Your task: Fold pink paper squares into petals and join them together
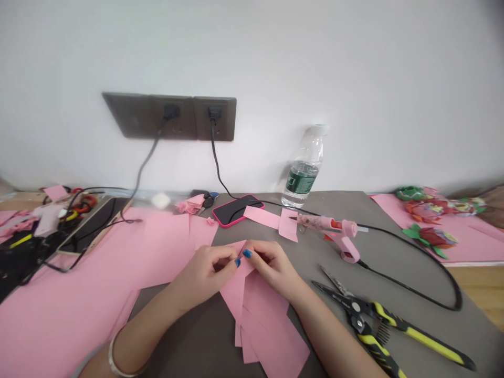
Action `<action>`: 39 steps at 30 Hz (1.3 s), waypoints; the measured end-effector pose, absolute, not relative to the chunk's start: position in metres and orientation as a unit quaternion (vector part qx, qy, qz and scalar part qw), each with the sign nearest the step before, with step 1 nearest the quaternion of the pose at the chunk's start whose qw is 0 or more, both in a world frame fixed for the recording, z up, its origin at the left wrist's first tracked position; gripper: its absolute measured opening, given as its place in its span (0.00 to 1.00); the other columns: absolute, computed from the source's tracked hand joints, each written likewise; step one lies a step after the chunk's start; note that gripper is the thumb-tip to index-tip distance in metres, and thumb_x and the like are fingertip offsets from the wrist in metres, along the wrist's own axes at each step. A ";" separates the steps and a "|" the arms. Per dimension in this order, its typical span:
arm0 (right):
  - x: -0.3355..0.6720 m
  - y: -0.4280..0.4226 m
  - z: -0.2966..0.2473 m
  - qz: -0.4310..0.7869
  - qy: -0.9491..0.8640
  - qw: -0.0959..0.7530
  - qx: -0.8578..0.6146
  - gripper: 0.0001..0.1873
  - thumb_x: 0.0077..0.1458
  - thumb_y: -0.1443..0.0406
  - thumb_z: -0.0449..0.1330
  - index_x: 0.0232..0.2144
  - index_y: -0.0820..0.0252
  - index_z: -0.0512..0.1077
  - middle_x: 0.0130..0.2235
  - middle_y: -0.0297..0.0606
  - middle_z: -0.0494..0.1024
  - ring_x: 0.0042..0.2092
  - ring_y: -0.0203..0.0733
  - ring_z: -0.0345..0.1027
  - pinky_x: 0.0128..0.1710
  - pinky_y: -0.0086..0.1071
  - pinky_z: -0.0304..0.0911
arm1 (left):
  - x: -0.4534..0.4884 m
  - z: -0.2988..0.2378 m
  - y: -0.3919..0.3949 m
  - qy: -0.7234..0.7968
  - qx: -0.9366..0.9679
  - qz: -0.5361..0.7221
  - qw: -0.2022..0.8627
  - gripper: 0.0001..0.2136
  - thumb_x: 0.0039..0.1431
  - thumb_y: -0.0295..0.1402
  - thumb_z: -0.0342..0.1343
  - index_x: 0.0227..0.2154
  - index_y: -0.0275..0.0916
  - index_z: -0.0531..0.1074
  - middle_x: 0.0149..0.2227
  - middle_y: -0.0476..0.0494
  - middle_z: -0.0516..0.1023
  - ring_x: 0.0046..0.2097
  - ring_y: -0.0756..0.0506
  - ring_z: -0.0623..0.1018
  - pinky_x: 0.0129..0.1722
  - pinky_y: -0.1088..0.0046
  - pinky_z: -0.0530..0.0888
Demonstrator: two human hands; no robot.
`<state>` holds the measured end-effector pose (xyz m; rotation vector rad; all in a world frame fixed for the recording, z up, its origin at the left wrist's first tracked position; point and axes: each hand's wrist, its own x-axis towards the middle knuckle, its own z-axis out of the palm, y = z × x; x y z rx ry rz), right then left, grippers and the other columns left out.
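My left hand (pixel 214 270) and my right hand (pixel 271 265) meet at the middle of the table, thumbs and fingers pinched on the top edge of a piece of pink paper (pixel 233 295). The paper hangs down between them, and its top part is partly hidden by my fingers. Under it lie several overlapping pink paper pieces (pixel 275 336). Just beyond my hands is a phone with a pink case (pixel 237 211). Pink paper strips (pixel 263 217) lie beside it, with a pink glue gun (pixel 326 224) resting near their end.
Black-and-yellow pliers (pixel 358 310) lie open at the right. A water bottle (pixel 302 176) leans against the wall. Large pink sheets (pixel 90 304) cover the left side, near a tablet-like device (pixel 94 223). Paper flowers (pixel 433 236) lie far right. The glue gun's cord (pixel 423 247) loops across the right.
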<state>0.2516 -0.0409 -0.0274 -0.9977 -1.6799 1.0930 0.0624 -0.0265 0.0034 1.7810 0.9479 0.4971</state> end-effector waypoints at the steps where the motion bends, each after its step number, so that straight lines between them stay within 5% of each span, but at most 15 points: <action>1: 0.252 -0.041 -0.027 0.445 -0.676 0.434 -0.396 0.21 0.66 0.53 0.53 0.24 0.58 0.66 0.24 0.32 0.64 0.27 0.37 0.54 0.27 0.31 0.50 | 0.062 0.003 -0.026 0.393 0.738 0.209 0.506 0.16 0.66 0.33 0.46 0.22 0.40 0.52 0.24 0.55 0.50 0.26 0.51 0.53 0.25 0.72 0.49; 5: 0.253 -0.041 -0.027 0.451 -0.666 0.445 -0.393 0.18 0.66 0.55 0.55 0.26 0.58 0.67 0.25 0.32 0.64 0.28 0.37 0.54 0.28 0.31 0.50 | 0.062 0.004 -0.026 0.392 0.732 0.210 0.516 0.16 0.66 0.33 0.46 0.22 0.40 0.52 0.24 0.55 0.51 0.24 0.52 0.58 0.24 0.75 0.52; 11: 0.254 -0.038 -0.031 0.473 -0.574 0.539 -0.395 0.18 0.64 0.55 0.57 0.25 0.57 0.65 0.26 0.30 0.61 0.28 0.37 0.53 0.28 0.30 0.51 | 0.062 0.012 -0.025 0.379 0.702 0.199 0.570 0.13 0.63 0.30 0.45 0.22 0.41 0.56 0.20 0.54 0.66 0.23 0.50 0.74 0.26 0.77 0.67; 16: 0.255 -0.036 -0.033 0.474 -0.573 0.539 -0.395 0.15 0.63 0.54 0.59 0.28 0.57 0.69 0.28 0.32 0.67 0.30 0.38 0.59 0.30 0.30 0.56 | 0.060 0.011 -0.026 0.389 0.715 0.193 0.548 0.13 0.61 0.27 0.45 0.20 0.41 0.56 0.17 0.53 0.70 0.22 0.51 0.71 0.25 0.77 0.65; 21: 0.255 -0.036 -0.032 0.489 -0.600 0.489 -0.402 0.10 0.59 0.58 0.64 0.30 0.58 0.74 0.32 0.36 0.75 0.35 0.41 0.67 0.37 0.33 0.62 | 0.059 0.006 -0.024 0.385 0.765 0.205 0.473 0.13 0.62 0.27 0.45 0.21 0.40 0.57 0.20 0.55 0.62 0.24 0.52 0.63 0.25 0.76 0.58; 31: 0.256 -0.031 -0.033 0.529 -0.514 0.514 -0.437 0.16 0.54 0.53 0.66 0.28 0.59 0.72 0.25 0.32 0.69 0.26 0.35 0.59 0.25 0.28 0.54 | 0.036 0.018 -0.007 0.405 0.810 0.220 0.364 0.14 0.60 0.26 0.46 0.21 0.40 0.50 0.23 0.54 0.49 0.25 0.51 0.54 0.25 0.74 0.52; 39: 0.260 -0.023 -0.044 0.482 -0.407 0.624 -0.462 0.16 0.51 0.53 0.68 0.26 0.58 0.70 0.24 0.31 0.70 0.26 0.35 0.60 0.27 0.28 0.57 | 0.024 0.020 0.008 0.486 0.754 0.242 0.370 0.18 0.63 0.37 0.46 0.17 0.41 0.55 0.19 0.53 0.57 0.23 0.50 0.60 0.24 0.74 0.57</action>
